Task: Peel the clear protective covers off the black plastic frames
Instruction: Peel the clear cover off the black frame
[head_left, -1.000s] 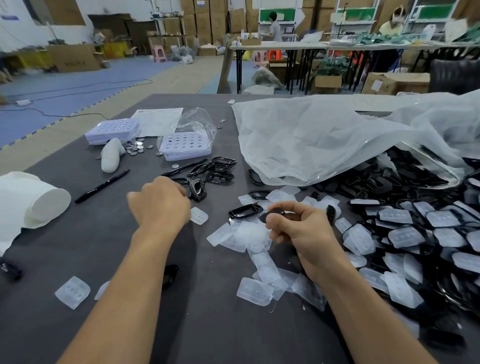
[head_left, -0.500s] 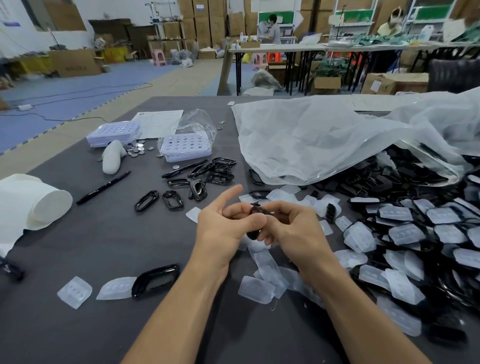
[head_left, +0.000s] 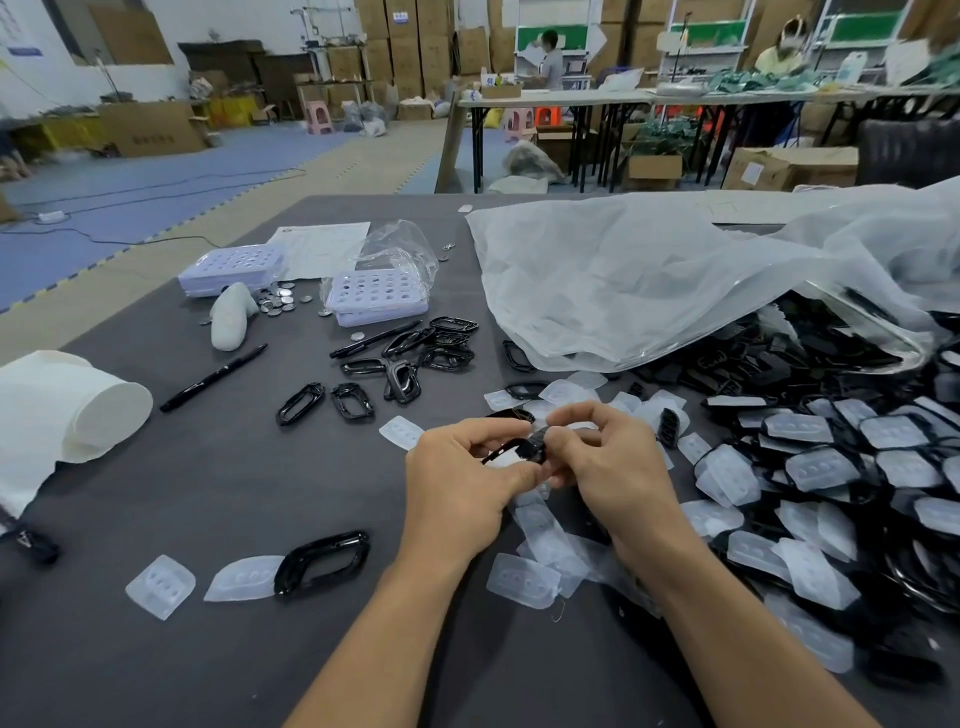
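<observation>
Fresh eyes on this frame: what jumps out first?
The left hand and right hand pinch one black frame together at centre. On the right, a big heap of covered frames spills from under a crumpled white plastic bag. Peeled clear covers lie scattered on the table near the hands.

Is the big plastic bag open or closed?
Open. The big plastic bag lies on its side, mouth gaping, and black frames spill out onto the table.
</observation>
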